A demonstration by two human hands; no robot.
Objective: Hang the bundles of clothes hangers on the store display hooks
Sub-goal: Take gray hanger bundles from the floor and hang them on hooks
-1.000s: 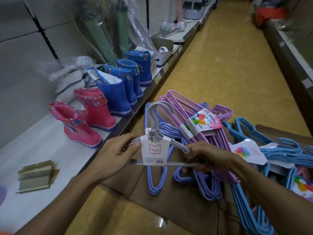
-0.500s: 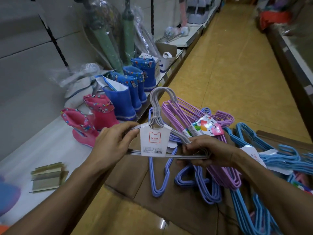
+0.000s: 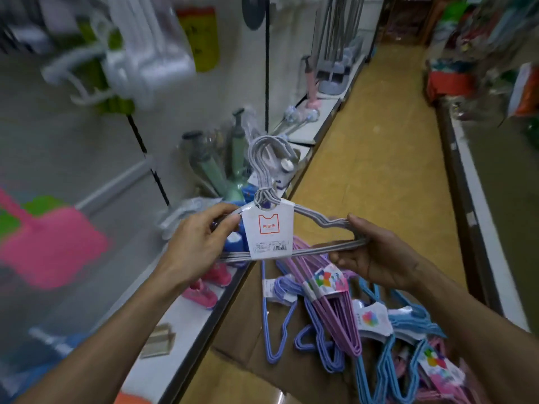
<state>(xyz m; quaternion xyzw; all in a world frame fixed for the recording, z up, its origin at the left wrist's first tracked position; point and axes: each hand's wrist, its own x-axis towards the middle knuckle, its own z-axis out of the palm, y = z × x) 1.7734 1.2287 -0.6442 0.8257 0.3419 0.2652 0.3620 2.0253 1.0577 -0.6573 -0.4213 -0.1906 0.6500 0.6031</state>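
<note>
Grey hanger bundle (image 3: 271, 182), white-tagged, upright, held aloft

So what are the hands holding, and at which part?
A grey wire hanger bundle: left hand pinches its left shoulder, right hand grips its right end.

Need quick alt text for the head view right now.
Both hands, left hand and right hand, hold a grey hanger bundle up by its ends, hooks upward, above more hanger bundles on cardboard; shelving left, blurred.
</note>
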